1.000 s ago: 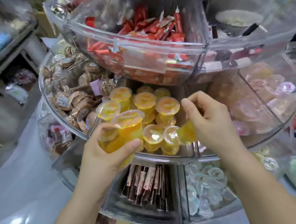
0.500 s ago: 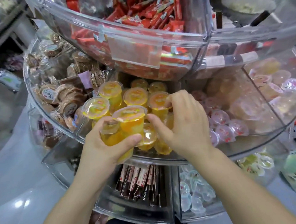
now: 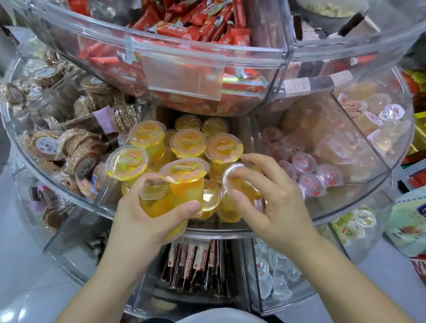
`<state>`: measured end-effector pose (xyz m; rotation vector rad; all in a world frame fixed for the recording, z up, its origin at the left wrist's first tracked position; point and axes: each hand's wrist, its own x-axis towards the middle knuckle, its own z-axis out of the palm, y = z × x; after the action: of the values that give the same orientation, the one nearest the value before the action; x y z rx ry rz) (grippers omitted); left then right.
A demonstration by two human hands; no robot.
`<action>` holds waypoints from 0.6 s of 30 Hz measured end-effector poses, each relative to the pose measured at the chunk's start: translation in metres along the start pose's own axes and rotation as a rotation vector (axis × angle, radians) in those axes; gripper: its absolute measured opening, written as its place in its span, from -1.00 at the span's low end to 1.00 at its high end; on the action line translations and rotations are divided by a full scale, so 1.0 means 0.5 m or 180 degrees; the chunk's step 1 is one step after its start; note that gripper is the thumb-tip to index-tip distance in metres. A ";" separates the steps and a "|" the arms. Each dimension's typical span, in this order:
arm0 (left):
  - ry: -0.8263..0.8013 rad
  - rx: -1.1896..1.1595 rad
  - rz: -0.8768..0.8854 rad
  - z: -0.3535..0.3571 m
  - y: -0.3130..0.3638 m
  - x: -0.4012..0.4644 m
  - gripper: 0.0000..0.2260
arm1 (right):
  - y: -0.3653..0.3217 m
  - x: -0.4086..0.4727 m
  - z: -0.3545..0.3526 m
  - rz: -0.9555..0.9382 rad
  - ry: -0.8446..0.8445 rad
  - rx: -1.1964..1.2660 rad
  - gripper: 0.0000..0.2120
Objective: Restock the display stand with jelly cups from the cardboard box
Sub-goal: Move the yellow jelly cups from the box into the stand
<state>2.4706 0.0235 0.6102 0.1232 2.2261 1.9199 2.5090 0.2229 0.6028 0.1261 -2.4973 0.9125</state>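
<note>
The left hand is curled round a small stack of orange jelly cups, thumb across the front, holding them at the near rim of the clear display stand. The right hand, just beside it, pinches one more jelly cup between thumb and fingers; that cup is tilted, its clear foil lid facing up and toward the person, and it sits low in the middle compartment among the others.

Beyond both hands, the compartment holds more orange cups, upright and packed close, lids up. Right of the right hand, past a clear divider, lies a heap of pink jelly cups. Left of the left hand, the next compartment is full of round brown wrapped snacks. Above the hands, the upper tier carries red wrapped bars. Below the hands, the lower tier shows dark stick packets and, right of them, clear jelly cups. The cardboard box is out of view.
</note>
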 end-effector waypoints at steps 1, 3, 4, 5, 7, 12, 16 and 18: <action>-0.0008 0.0005 -0.0005 -0.003 -0.001 0.000 -0.50 | 0.005 -0.008 -0.002 -0.0001 -0.0187 0.0019 -0.71; 0.0004 -0.0019 -0.0052 -0.010 -0.005 0.000 -0.48 | 0.013 -0.018 -0.003 0.0024 -0.0381 0.0019 -0.65; 0.0018 -0.0034 -0.0077 -0.013 -0.006 0.001 -0.47 | 0.014 -0.019 -0.002 0.0059 -0.0368 0.0013 -0.65; 0.0029 -0.0045 -0.0096 -0.014 -0.007 0.001 -0.47 | 0.013 -0.019 -0.002 0.0107 -0.0313 0.0017 -0.64; 0.0031 -0.0052 -0.0102 -0.016 -0.008 0.001 -0.46 | 0.006 -0.017 -0.002 0.0224 -0.0201 0.0151 -0.58; 0.0059 -0.0071 -0.0074 -0.022 -0.010 0.001 -0.50 | -0.035 -0.006 -0.003 0.0703 -0.0096 0.0801 -0.39; 0.0061 -0.0114 -0.0005 -0.029 -0.007 0.000 -0.53 | -0.056 0.007 0.004 0.0522 -0.0110 0.0764 -0.42; 0.0035 -0.0098 0.0031 -0.035 -0.006 -0.001 -0.51 | -0.059 0.009 0.008 0.0471 -0.0139 0.0809 -0.43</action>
<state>2.4680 0.0061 0.6098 0.1195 2.2058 1.9637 2.5106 0.1979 0.6191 0.0442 -2.4454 1.3001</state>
